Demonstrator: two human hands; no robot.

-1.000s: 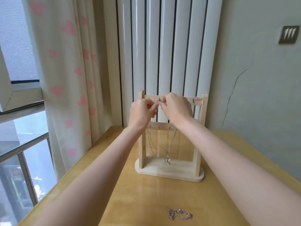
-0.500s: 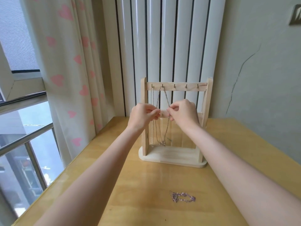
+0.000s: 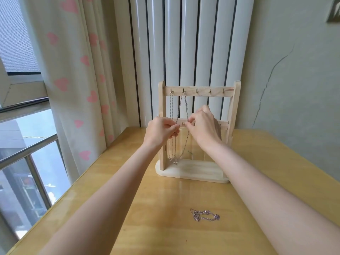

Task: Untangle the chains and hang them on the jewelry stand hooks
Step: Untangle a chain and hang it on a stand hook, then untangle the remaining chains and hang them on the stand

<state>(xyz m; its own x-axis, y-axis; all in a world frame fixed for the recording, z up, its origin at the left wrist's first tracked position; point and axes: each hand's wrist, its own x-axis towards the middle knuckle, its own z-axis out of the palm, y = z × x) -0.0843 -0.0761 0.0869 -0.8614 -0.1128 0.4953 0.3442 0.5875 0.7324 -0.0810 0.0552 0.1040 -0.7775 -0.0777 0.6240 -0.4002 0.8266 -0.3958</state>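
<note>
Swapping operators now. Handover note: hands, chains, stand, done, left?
Left hand: pinches the left strand of the second chain.
Right hand: pinches its right strand.
Stand: upright at the table's back. First chain hangs from the leftmost top hook, the second from the next hook.
Done: two chains hung, though their lower ends look bunched together.
Left: separate them, then hang the bundle lying on the table.

Both arms outstretched — left hand (image 3: pixel 161 130) and right hand (image 3: pixel 203 125) pinching.
</note>
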